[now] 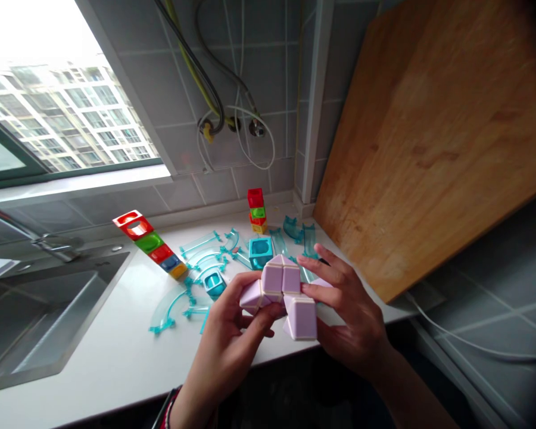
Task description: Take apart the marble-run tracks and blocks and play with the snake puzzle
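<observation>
A lilac toy of jointed, faceted blocks with pale edges (273,281) is held up above the counter's front edge. My left hand (232,325) is closed round its left part, the thumb pressed against the underside. On the other side, my right hand (351,310) grips the toy's right part, with some fingertips at the blocks and the upper fingers stretched out. Part of the toy is hidden behind the right fingers. Just behind it stands a teal cube with a round opening (261,252), and a second teal cube (214,283) is near my left hand.
Clear teal track pieces (174,307) lie over the white counter (116,333). A tall coloured block stack (149,243) and a smaller one (257,211) stand behind. The sink (71,322) is at left, a large wooden board (442,137) leans at right, and hoses hang on the wall.
</observation>
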A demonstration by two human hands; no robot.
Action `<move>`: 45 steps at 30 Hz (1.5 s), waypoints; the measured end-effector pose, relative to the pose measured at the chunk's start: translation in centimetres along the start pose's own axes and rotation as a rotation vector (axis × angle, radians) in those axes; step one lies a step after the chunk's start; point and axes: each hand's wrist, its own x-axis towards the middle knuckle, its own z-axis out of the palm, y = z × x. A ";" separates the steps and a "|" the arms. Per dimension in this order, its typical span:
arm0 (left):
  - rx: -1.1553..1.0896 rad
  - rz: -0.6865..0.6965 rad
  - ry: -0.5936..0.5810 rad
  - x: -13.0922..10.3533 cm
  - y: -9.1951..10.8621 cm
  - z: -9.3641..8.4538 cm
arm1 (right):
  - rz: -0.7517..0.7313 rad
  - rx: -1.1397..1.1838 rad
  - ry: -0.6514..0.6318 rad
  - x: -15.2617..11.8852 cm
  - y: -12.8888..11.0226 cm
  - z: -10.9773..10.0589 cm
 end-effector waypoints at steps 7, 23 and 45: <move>0.115 0.061 -0.040 -0.1 -0.5 -0.4 | -0.004 0.081 -0.002 0.0 0.2 -0.2; 0.007 0.059 -0.163 0.1 -0.5 -0.3 | 0.711 0.664 0.173 -0.2 -1.3 -1.3; -0.305 -0.144 0.155 0.6 -0.3 3.1 | 0.804 0.901 0.064 0.2 -0.5 0.7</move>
